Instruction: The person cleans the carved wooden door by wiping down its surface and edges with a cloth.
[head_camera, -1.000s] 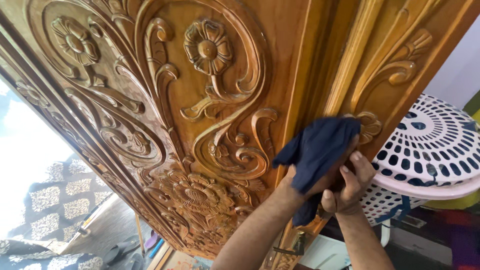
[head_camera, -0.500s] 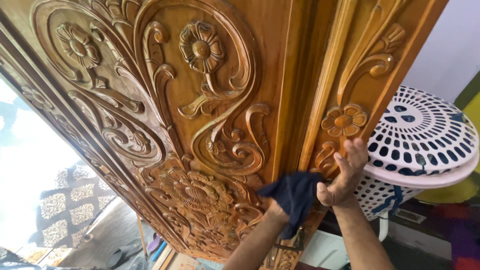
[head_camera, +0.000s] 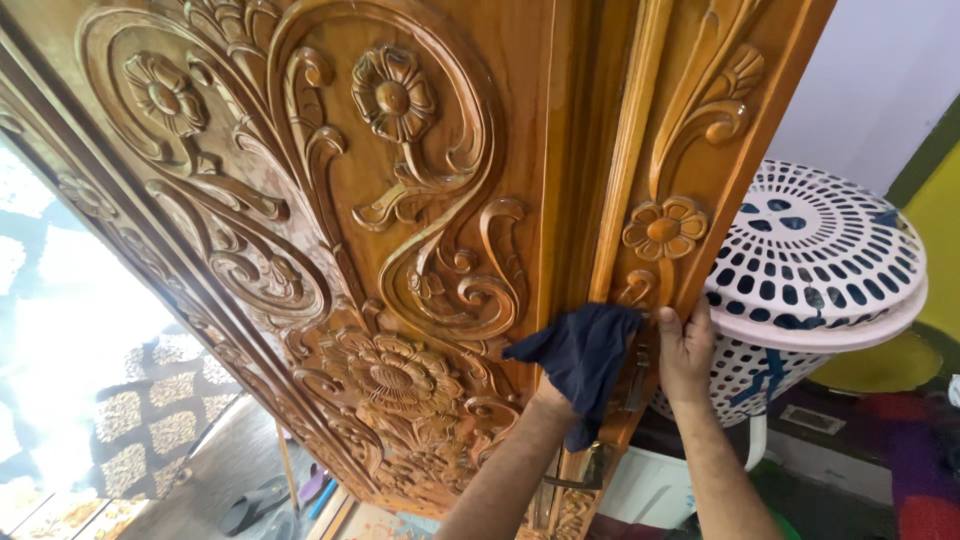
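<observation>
Left hand (head_camera: 572, 372): covered by a dark blue cloth (head_camera: 580, 352); the fingers are hidden beneath the fabric, so how far they are closed cannot be told, though the cloth is bunched over the hand and pressed against the wood.
Right hand (head_camera: 685, 350): fingers extended upward and lying flat on the outer edge of the door, thumb beside the cloth; it grips nothing but the door edge.
Cloth: draped over the left hand, on the raised vertical strip of the door (head_camera: 420, 200), just below a small carved flower (head_camera: 663, 229) and just beside the right hand; one corner hangs toward the wrist.
Door: varnished golden-brown wood, tilted in the view, carved with large scrolls, leaves and several flowers.
Door fitting (head_camera: 590, 470): brass-coloured metal piece on the door edge, below both hands, near the left forearm.
Basket (head_camera: 810, 260): white and pale pink perforated plastic basket with a domed lid, directly behind the right hand, to the right of the door.
Wall (head_camera: 880, 70): pale, behind the basket, with a yellow and green area at the far right.
Floor (head_camera: 230, 460): visible at lower left, with dark sandals (head_camera: 245, 510) lying on it.
</observation>
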